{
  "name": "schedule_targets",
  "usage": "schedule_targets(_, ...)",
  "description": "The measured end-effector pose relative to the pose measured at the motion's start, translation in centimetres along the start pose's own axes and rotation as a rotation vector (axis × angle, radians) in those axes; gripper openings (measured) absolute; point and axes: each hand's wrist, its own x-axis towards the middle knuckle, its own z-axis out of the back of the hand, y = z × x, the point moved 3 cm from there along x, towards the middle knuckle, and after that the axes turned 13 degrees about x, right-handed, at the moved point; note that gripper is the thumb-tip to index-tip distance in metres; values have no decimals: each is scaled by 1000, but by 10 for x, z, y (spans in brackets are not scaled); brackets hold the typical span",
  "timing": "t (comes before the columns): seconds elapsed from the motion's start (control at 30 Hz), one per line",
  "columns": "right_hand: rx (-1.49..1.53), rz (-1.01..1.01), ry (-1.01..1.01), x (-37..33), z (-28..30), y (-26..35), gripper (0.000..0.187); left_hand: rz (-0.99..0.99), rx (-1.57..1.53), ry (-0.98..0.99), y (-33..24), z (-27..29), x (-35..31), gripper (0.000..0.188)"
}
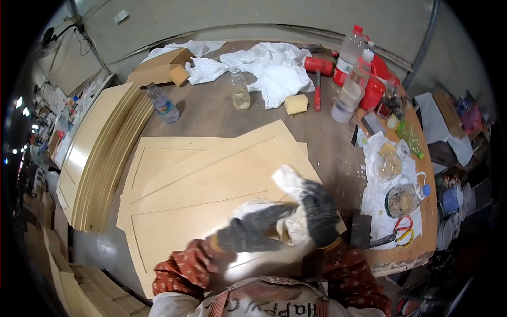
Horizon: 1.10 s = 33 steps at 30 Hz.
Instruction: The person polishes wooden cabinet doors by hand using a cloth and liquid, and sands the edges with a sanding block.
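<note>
My left hand (251, 231) and my right hand (320, 215), both in dark grey work gloves, are closed on a crumpled white cloth (288, 180). Part of the cloth sticks up beside the right glove, and more of it bunches between the two hands. Slight blur covers the fingers. Beneath them lie cream-coloured panels (179, 227) with grooved rectangular outlines. One panel rests at an angle over another, its corner pointing to the far side of the table.
A stack of similar panels (103, 158) leans at the left. Far back are white rags (274, 68), plastic bottles (240, 92), a yellow sponge (296, 104) and a red-handled hammer (318, 92). On the right, scissors (404, 232) and a cut-down bottle (404, 201) lie on a cloth.
</note>
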Motion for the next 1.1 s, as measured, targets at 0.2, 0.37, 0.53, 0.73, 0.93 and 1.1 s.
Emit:
schedule_targets(0.2,-525,308,74,61,12,7,44,209,1085,-385,20,167,15,36)
schedule_targets(0.37,-919,160,330,88,-74,-35,34,527,1301,-399,81,194,22,41)
schedule_targets(0.53,-1240,381,390,135,-104,-91,12,456,1381,-407,88,185,14,45)
schedule_targets(0.73,-1199,356,504,125,-88,-65,13,483,1326,-356,95,186,12,45)
schedule_targets(0.93,-1290,301,445,113,-84,-66,17,525,1279,-408,108,181,6,46)
schedule_targets(1.1,-1332,520,500,133,-103,-73,16,605,1210,-346,101,186,9,43)
